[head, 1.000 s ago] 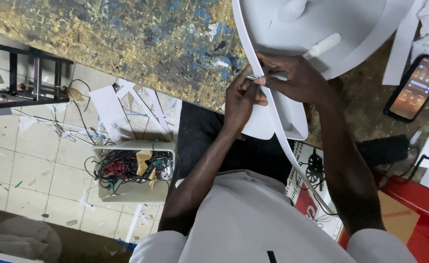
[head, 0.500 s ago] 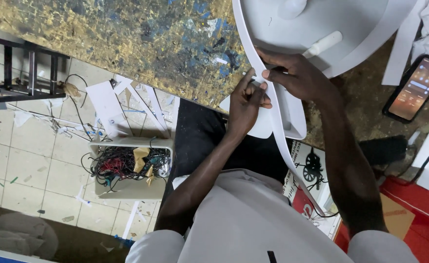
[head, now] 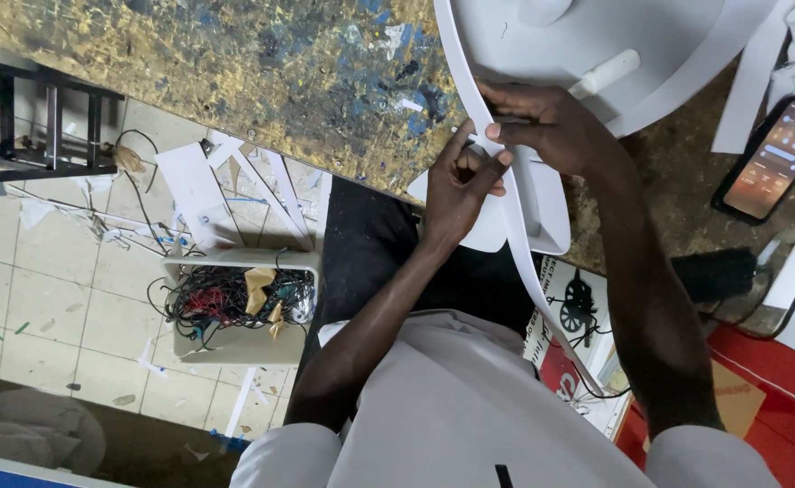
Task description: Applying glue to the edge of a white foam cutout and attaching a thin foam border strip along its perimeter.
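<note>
Both hands meet on a long white strip (head: 506, 212) at the near edge of the paint-spattered workbench (head: 262, 81). The left hand (head: 459, 185) pinches the strip between thumb and fingers, closed tight on it, and the right hand (head: 551, 126) grips the same strip just above, fingertips pressed against it, touching the left. The strip curves up along the rim of a large white round piece (head: 596, 45) lying at the bench's far edge, and trails down past the near edge over the person's lap. A white block-shaped part (head: 542, 212) lies under the hands at the bench edge. Toward the right edge rests a phone (head: 772, 158) with a lit screen. Down on the tiled floor (head: 54, 298) left of the bench stands a tray of tangled wires (head: 235, 303), with white offcuts (head: 190, 190) scattered near it.
</note>
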